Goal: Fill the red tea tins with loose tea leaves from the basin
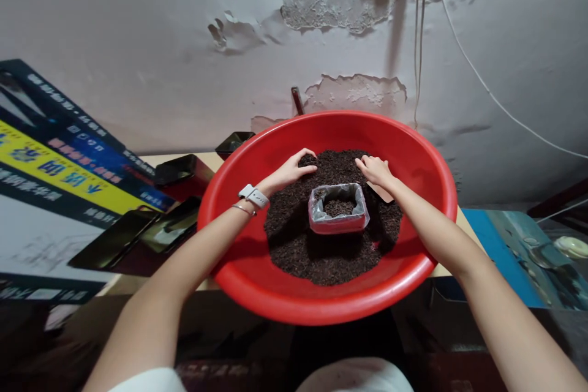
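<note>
Red plastic round basin [257, 294] sits on the pale desk [158, 160] and holds a wide heap of dark brown loose granules [321, 260]. In the middle of the heap stands a small square box lined with a clear plastic bag [339, 222], its mouth folded open.

The left hand [294, 168], with a white wristwatch [254, 195] on its wrist, is cupped over the far edge of the heap with fingers bent into the granules; I cannot tell whether it has closed on any. The right hand [374, 170] lies palm down on the heap just beyond the box's far right corner, fingers loosely bent, gripping nothing that shows.

As for progress, the box holds only a shallow layer, well below its rim, while nearly all the granules lie loose around it. The filling looks barely begun, by my reading.

Flat dark glossy packets [138, 233] lie on the left of the desk.
</note>
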Demonstrator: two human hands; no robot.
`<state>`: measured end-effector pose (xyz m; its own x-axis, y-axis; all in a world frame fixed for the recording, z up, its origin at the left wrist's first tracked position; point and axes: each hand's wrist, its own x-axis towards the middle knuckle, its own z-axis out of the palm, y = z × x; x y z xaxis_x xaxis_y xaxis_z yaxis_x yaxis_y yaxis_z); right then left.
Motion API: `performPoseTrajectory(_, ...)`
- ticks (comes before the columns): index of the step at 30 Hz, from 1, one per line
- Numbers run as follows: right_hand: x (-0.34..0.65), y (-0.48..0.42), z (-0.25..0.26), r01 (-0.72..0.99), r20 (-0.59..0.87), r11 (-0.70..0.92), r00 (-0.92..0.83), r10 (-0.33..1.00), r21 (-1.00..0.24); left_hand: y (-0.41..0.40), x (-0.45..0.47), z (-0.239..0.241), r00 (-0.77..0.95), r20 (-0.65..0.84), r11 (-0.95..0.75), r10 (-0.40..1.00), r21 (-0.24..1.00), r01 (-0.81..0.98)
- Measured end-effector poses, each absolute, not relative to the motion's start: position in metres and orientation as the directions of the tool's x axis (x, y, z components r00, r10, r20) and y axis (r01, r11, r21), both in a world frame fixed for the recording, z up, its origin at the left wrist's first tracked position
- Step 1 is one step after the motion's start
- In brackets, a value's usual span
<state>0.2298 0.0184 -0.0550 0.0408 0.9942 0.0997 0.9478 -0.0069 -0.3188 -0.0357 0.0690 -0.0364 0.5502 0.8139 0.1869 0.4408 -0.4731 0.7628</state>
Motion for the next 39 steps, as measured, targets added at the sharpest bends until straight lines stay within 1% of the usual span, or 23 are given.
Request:
performPoseTrajectory(3, 0.234, 0.019, -0.058, 0.946, 0.090, -0.027, 0.059, 0.994, -0.322, 0.043, -0.018, -0.023, 0.576, 0.236, -0.486, 0.782, 0.811, 0.327)
performPoseTrajectory(9, 0.239, 0.019, -0.059, 0.945, 0.069, -0.067, 0.094, 0.993, -0.319, 0.016, 0.008, -0.015, 0.645, 0.238, -0.493, 0.726, 0.834, 0.247)
performPoseTrajectory(13, 0.238, 0.018, -0.059, 0.948, 0.061, -0.068, 0.091, 0.994, -0.310, 0.012, 0.014, -0.012, 0.658, 0.207, -0.410, 0.724, 0.896, 0.169)
performPoseTrajectory(15, 0.239, 0.018, -0.059, 0.948, 0.058, -0.074, 0.096, 0.994, -0.309, 0.012, 0.015, -0.013, 0.658, 0.205, -0.400, 0.725, 0.902, 0.159)
performPoseTrajectory(18, 0.243, 0.019, -0.061, 0.947, 0.050, -0.096, 0.116, 0.992, -0.306, 0.013, 0.013, -0.017, 0.674, 0.191, -0.436, 0.714, 0.874, 0.213)
performPoseTrajectory(20, 0.244, 0.022, -0.062, 0.946, 0.033, -0.116, 0.132, 0.991, -0.304, 0.014, 0.012, -0.022, 0.686, 0.170, -0.497, 0.708, 0.810, 0.312)
performPoseTrajectory(21, 0.243, 0.023, -0.063, 0.945, 0.021, -0.121, 0.134, 0.991, -0.303, 0.014, 0.012, -0.026, 0.683, 0.183, -0.551, 0.707, 0.747, 0.371)
performPoseTrajectory(23, 0.238, 0.025, -0.068, 0.947, -0.005, -0.118, 0.122, 0.993, -0.300, 0.014, 0.013, -0.033, 0.685, 0.253, -0.683, 0.683, 0.555, 0.475)
performPoseTrajectory(25, 0.231, 0.025, -0.076, 0.953, -0.036, -0.100, 0.093, 0.995, -0.285, 0.013, 0.016, -0.040, 0.714, 0.295, -0.767, 0.635, 0.352, 0.536)
performPoseTrajectory(26, 0.227, 0.024, -0.080, 0.958, -0.056, -0.088, 0.075, 0.996, -0.273, 0.011, 0.017, -0.044, 0.738, 0.268, -0.783, 0.620, 0.282, 0.555)
performPoseTrajectory(27, 0.224, 0.022, -0.085, 0.963, -0.079, -0.079, 0.061, 0.995, -0.256, 0.010, 0.019, -0.046, 0.757, 0.209, -0.784, 0.618, 0.235, 0.575)
performPoseTrajectory(29, 0.221, 0.021, -0.094, 0.974, -0.119, -0.071, 0.046, 0.992, -0.214, 0.007, 0.022, -0.051, 0.763, 0.074, -0.760, 0.643, 0.184, 0.623)
performPoseTrajectory(31, 0.222, 0.024, -0.099, 0.985, -0.139, -0.053, 0.030, 0.990, -0.166, 0.004, 0.023, -0.054, 0.750, 0.009, -0.742, 0.661, 0.157, 0.652)
performPoseTrajectory(37, 0.232, 0.073, -0.108, 0.996, -0.222, 0.033, -0.049, 0.974, -0.079, 0.001, 0.024, -0.059, 0.750, 0.036, -0.750, 0.660, 0.090, 0.655)
performPoseTrajectory(39, 0.234, 0.096, -0.114, 0.997, -0.210, 0.049, -0.060, 0.976, -0.057, 0.000, 0.024, -0.059, 0.750, 0.043, -0.751, 0.660, 0.071, 0.656)
